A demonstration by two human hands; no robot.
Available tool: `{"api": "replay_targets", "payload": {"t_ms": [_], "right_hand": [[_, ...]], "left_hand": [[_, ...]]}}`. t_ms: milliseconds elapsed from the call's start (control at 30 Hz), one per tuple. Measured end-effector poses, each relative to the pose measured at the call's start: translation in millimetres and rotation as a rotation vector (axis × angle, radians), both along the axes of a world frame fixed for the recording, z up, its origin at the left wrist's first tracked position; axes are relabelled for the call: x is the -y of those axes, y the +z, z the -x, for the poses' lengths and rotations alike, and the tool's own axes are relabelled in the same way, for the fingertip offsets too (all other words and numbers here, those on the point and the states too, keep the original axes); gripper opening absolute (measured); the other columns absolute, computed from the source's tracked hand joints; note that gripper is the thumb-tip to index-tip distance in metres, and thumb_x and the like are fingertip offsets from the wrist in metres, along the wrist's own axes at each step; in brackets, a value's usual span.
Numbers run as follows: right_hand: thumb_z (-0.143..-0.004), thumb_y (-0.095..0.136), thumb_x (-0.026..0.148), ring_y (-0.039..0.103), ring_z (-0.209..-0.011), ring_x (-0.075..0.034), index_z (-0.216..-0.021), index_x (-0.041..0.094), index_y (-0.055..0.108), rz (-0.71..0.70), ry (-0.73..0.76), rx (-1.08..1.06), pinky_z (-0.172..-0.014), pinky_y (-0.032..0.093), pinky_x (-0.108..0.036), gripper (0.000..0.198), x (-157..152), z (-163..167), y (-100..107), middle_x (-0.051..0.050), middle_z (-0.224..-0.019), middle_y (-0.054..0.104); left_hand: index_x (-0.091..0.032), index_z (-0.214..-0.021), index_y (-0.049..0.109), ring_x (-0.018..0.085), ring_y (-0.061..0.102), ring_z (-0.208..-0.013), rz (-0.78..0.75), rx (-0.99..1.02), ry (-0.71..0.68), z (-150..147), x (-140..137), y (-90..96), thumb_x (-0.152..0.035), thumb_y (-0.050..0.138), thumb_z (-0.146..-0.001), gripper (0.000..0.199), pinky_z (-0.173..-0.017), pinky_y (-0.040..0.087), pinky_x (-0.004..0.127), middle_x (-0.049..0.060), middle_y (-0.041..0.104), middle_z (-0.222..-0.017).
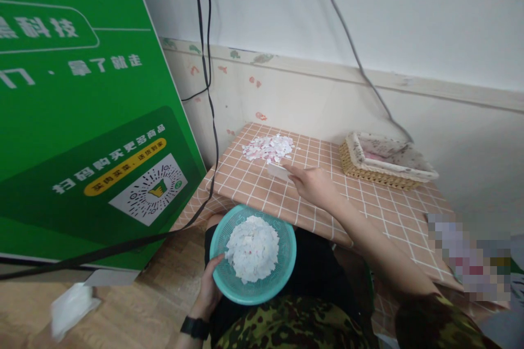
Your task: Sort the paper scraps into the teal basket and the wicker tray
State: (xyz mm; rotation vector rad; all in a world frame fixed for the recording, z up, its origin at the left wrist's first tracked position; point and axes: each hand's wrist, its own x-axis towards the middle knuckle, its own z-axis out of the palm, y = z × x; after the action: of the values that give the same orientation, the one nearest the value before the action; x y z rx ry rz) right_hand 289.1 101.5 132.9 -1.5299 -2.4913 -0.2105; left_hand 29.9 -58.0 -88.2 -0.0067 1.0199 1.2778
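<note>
My left hand (210, 283) grips the left rim of a teal plastic colander (289, 262), its thumb over the edge. The colander rests on my lap below the table's front edge, with a heap of small white scraps (254, 248), like torn paper, inside it. Over the table, my right hand (313, 185) is closed on a flat white scraper-like piece (279, 172). Just beyond that piece's far edge lies a loose pile of white and pink scraps (268, 148) on the checked tablecloth (245, 180).
A wicker basket (368, 174) with a cloth lining stands at the table's back right. To the left rises a green printed panel (82, 98), crossed by a black strap (212, 120). A grey cable (356, 60) hangs along the wall. A white plastic bag (73, 308) lies on the floor.
</note>
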Motion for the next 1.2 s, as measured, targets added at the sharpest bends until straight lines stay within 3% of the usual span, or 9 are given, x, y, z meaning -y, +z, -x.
{"api": "replay_targets", "payload": {"t_ms": [133, 433, 633, 767, 967, 1067, 1200], "right_hand": [[-0.087, 0.038, 0.028, 0.059, -0.059, -0.017, -0.13, 0.021, 0.048, -0.027, -0.098, -0.005, -0.057, 0.038, -0.026, 0.044, -1, -5, 2, -0.007, -0.073, 0.069], [-0.085, 0.038, 0.027, 0.06, -0.061, -0.018, -0.127, 0.02, 0.049, -0.016, -0.064, -0.037, -0.06, 0.039, -0.028, 0.043, -5, 1, -1, -0.007, -0.074, 0.068], [-0.083, 0.04, 0.027, 0.056, -0.056, -0.016, -0.102, 0.016, 0.061, 0.041, 0.003, -0.055, -0.055, 0.033, -0.026, 0.03, -1, 8, -1, -0.005, -0.064, 0.063], [-0.082, 0.041, 0.025, 0.054, -0.055, -0.015, -0.095, 0.015, 0.062, 0.047, 0.015, -0.072, -0.056, 0.032, -0.027, 0.027, 1, 14, -3, -0.005, -0.063, 0.062], [-0.083, 0.041, 0.026, 0.06, -0.062, -0.017, -0.114, 0.018, 0.057, 0.062, 0.036, -0.161, -0.061, 0.038, -0.028, 0.036, -4, 23, -7, -0.006, -0.074, 0.068], [-0.084, 0.042, 0.028, 0.063, -0.071, -0.02, -0.121, 0.019, 0.054, 0.006, -0.043, -0.231, -0.066, 0.041, -0.029, 0.04, -9, 17, -6, -0.008, -0.086, 0.069], [-0.082, 0.043, 0.028, 0.064, -0.072, -0.023, -0.116, 0.019, 0.058, -0.038, -0.191, -0.28, -0.066, 0.042, -0.03, 0.038, -9, 3, -6, -0.008, -0.087, 0.07]], "left_hand": [[-0.011, -0.086, 0.071, 0.031, 0.068, -0.083, -0.007, 0.015, -0.007, 0, 1, -2.4, -0.023, 0.067, -0.066, 0.024, -0.081, 0.052, 0.043, 0.009, 0.075, -0.08], [-0.011, -0.088, 0.071, 0.028, 0.069, -0.078, -0.014, 0.022, -0.009, 1, 1, -5.1, -0.024, 0.066, -0.067, 0.026, -0.077, 0.054, 0.04, 0.009, 0.075, -0.082], [-0.011, -0.089, 0.071, 0.03, 0.069, -0.08, 0.001, 0.029, -0.007, 0, 1, -1.8, -0.024, 0.066, -0.067, 0.026, -0.077, 0.053, 0.042, 0.009, 0.075, -0.082], [-0.011, -0.089, 0.071, 0.03, 0.069, -0.083, -0.002, 0.028, 0.003, 0, 1, 0.4, -0.023, 0.066, -0.067, 0.026, -0.08, 0.052, 0.042, 0.009, 0.075, -0.083], [-0.01, -0.087, 0.071, 0.031, 0.068, -0.083, -0.005, 0.016, -0.003, 0, 1, 2.0, -0.023, 0.065, -0.067, 0.025, -0.08, 0.052, 0.043, 0.009, 0.075, -0.081], [-0.01, -0.086, 0.072, 0.03, 0.069, -0.08, -0.005, 0.011, 0.011, 0, 1, 2.7, -0.023, 0.066, -0.066, 0.024, -0.078, 0.053, 0.042, 0.009, 0.075, -0.078], [-0.011, -0.086, 0.072, 0.029, 0.069, -0.078, 0.007, 0.025, -0.003, 0, 1, 2.3, -0.023, 0.066, -0.067, 0.024, -0.077, 0.054, 0.041, 0.009, 0.075, -0.078]]}}
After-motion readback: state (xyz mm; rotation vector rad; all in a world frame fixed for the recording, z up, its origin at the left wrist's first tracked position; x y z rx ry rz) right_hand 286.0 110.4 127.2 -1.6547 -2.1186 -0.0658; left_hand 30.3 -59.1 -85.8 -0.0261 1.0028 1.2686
